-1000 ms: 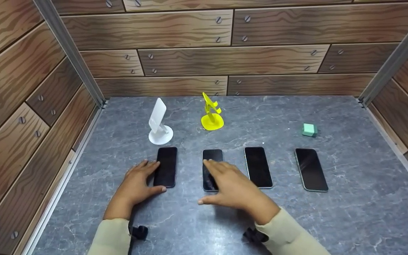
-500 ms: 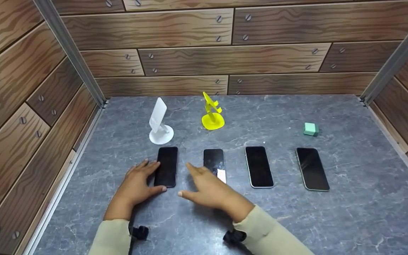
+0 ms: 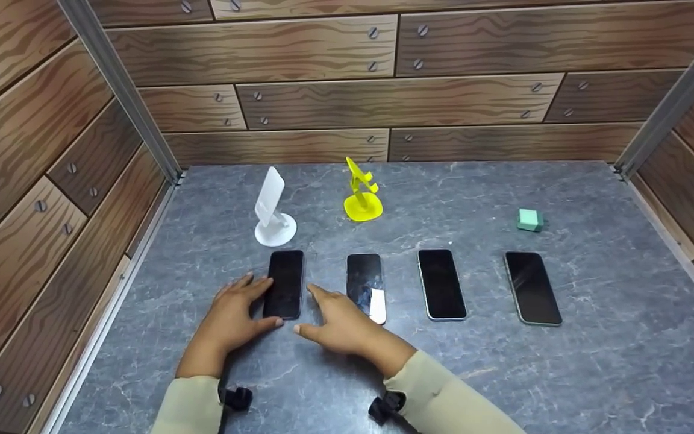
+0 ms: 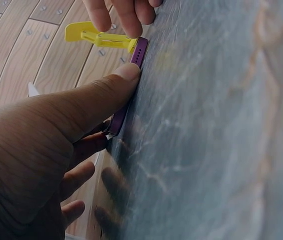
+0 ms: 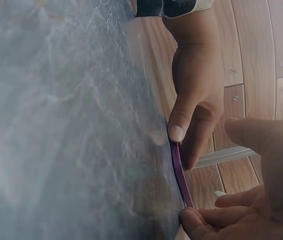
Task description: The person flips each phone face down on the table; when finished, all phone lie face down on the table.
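Dark-screened smartphone [image 3: 287,283] lies flat at the left end of a row of phones. My left hand [image 3: 232,313] holds it, fingers at its left side and thumb at the near edge. In the left wrist view, that thumb presses the purple edge of the phone [image 4: 139,52]. From the right, my right hand [image 3: 344,322] reaches to the phone's other side with fingers extended and thumb apart. The right wrist view has its fingertips [image 5: 189,217] at a corner of the phone, contact hard to tell. A second phone [image 3: 364,274] lies right of that hand.
Two more phones [image 3: 441,283] [image 3: 532,288] lie farther right. Behind the row stand a white phone stand [image 3: 275,230] and a yellow phone stand [image 3: 364,208]. A green charger-like block [image 3: 529,220] sits at the back right. Wood-patterned walls [image 3: 317,48] enclose the grey table [image 3: 202,199].
My right hand has moved left from over the second phone to beside the leftmost one, uncovering the second phone's bright reflection. My left hand has stayed in place.
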`<state>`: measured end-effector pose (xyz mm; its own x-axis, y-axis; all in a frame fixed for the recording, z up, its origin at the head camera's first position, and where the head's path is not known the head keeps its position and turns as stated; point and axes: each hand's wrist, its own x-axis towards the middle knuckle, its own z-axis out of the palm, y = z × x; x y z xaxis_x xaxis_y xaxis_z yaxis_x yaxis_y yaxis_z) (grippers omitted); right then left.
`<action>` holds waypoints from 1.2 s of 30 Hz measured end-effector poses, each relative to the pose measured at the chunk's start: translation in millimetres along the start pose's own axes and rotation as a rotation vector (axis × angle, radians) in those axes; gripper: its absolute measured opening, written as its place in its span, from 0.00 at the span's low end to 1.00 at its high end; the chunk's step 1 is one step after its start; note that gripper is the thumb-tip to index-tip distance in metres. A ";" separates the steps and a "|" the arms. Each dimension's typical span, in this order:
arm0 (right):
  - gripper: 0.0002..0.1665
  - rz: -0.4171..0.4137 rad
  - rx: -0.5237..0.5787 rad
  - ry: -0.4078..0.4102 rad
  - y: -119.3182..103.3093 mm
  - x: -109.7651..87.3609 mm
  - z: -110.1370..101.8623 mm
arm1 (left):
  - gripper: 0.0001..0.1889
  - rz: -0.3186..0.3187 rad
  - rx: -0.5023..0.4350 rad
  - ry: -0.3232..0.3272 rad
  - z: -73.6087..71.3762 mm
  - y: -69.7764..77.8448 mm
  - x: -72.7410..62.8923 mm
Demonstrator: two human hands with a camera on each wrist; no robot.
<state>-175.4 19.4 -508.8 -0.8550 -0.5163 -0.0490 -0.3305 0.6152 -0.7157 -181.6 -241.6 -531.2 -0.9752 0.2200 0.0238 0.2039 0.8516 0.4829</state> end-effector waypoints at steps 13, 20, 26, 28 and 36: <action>0.51 -0.020 0.074 0.026 2.4 4.5 0.8 | 0.45 -0.020 -0.008 -0.020 -0.2 2.3 -0.4; 0.52 -0.003 0.098 0.027 0.6 5.4 4.0 | 0.44 -0.020 -0.007 -0.009 -0.9 2.9 -3.0; 0.50 0.028 0.148 0.021 -1.2 7.0 6.1 | 0.43 -0.031 -0.015 -0.005 -1.5 3.2 -3.1; 0.49 0.029 0.157 0.022 -1.9 7.2 7.4 | 0.43 -0.033 -0.016 -0.005 -1.9 3.3 -3.1; 0.48 0.007 0.150 0.052 -4.3 7.3 11.9 | 0.39 -0.025 0.000 -0.015 -4.2 3.0 -2.5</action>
<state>-175.5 5.9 -514.3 -0.8777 -0.4788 -0.0211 -0.2644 0.5206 -0.8118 -178.8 -241.5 -526.1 -0.9787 0.2054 -0.0012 0.1792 0.8570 0.4831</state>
